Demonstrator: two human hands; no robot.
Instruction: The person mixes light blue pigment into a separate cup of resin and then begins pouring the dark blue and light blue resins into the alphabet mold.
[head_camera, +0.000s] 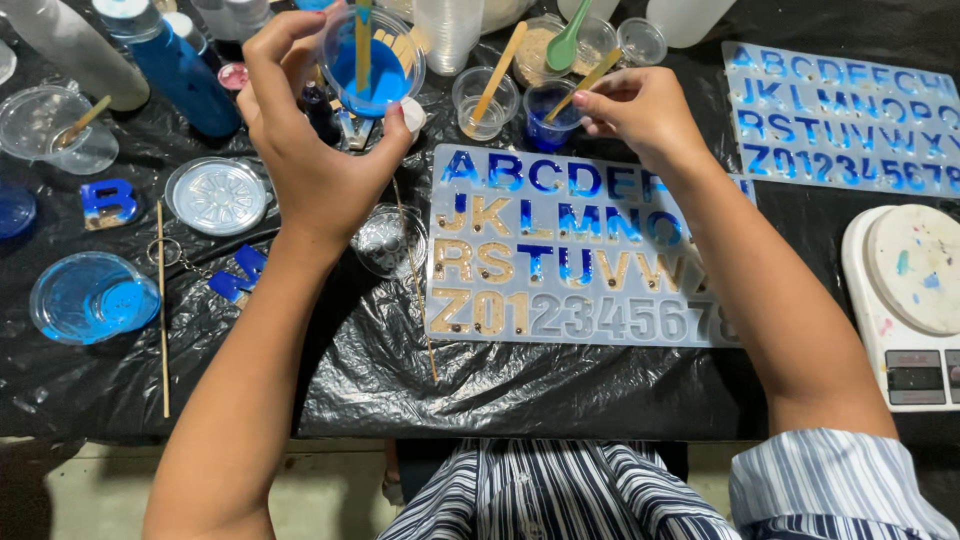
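Step in hand: You look to be in the middle of filling letter shapes with colour. You have blue liquid lifted up and a stick dipped in another cup.

Left hand: Your left hand (318, 150) is curled around a small clear cup of blue liquid (377, 60). It holds the cup up, a bit tipped, above the desk (500, 390). A wooden stick (363, 40) stands in the cup.

Right hand: Your right hand (640, 110) has its fingers pressed together, pinching the end of a second wooden stick (585, 82). The other end sits in a little cup of dark blue (549, 115).

Letter mould: The clear letter mould (580, 250) lies flat on the desk, just below both hands. Your right wrist crosses over its top right corner. Many top letters are blue, some lower ones are sandy gold, and most of the numbers in the last row look empty.

Next move, a guess: Bring the colour low over one empty shape and go slowly, so it does not spill into the shape beside it.

Close by: A second letter mould (850, 120) lies to the right, and a white scale (905, 300) sits at the desk's right edge.
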